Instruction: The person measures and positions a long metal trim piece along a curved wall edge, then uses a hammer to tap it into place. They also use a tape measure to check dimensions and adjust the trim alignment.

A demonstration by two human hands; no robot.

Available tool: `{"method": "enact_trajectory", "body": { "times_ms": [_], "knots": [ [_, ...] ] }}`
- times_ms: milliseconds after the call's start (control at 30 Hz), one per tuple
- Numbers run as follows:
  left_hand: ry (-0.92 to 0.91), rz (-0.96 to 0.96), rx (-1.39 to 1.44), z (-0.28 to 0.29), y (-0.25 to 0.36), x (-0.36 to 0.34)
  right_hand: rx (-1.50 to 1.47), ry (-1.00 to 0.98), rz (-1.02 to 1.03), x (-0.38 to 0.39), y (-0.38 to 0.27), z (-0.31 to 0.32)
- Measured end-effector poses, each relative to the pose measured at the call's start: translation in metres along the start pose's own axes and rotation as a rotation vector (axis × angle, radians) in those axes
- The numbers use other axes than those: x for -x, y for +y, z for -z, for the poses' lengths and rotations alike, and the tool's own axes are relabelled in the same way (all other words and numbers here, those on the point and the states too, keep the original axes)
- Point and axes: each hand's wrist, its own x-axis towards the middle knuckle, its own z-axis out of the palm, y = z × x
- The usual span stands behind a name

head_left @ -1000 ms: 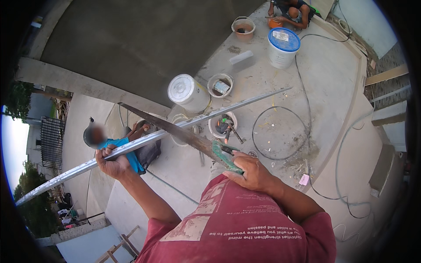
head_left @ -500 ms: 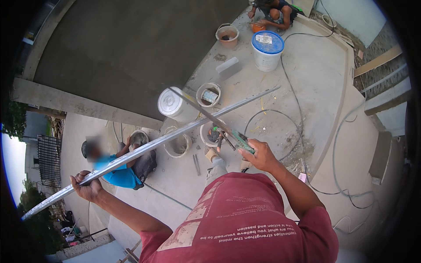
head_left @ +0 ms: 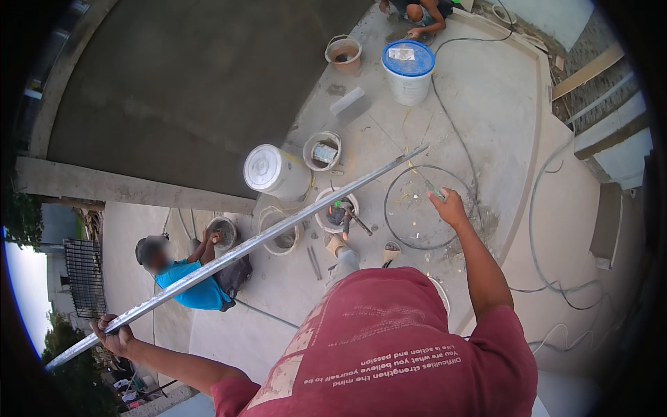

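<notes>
My left hand [head_left: 114,337] is closed round the lower left part of a long silvery metal bar [head_left: 240,250], which slants up across the view to the right. My right hand [head_left: 450,207] grips the green handle of a long thin-bladed tool [head_left: 435,191]. Its blade shows almost edge-on as a thin line, so its exact kind is hard to tell. Beyond the bar, a bucket [head_left: 321,221] by my feet holds a hammer-like tool [head_left: 345,217] and other tools. Another pail [head_left: 261,241] stands beside it, partly behind the bar.
A worker in blue [head_left: 187,281] crouches at left by a bucket [head_left: 221,243]; another [head_left: 431,14] squats at the far end. White tubs [head_left: 278,170], a blue-lidded tub [head_left: 408,76], a pale block [head_left: 351,104] and a looped cable [head_left: 389,208] lie about the floor. A grey plastered surface [head_left: 187,83] spans upper left.
My right hand has moved right and up with the green-handled tool, whose blade no longer crosses the bar. My left hand and the bar's near end have shifted left and down.
</notes>
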Motion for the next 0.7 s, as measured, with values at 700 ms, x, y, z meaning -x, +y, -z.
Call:
{"method": "enact_trajectory", "body": {
  "times_ms": [700],
  "knots": [
    [-0.131,-0.245,0.071,0.021,0.044,0.012,-0.657,-0.074,-0.654,0.002,0.085,0.017]
  ]
}}
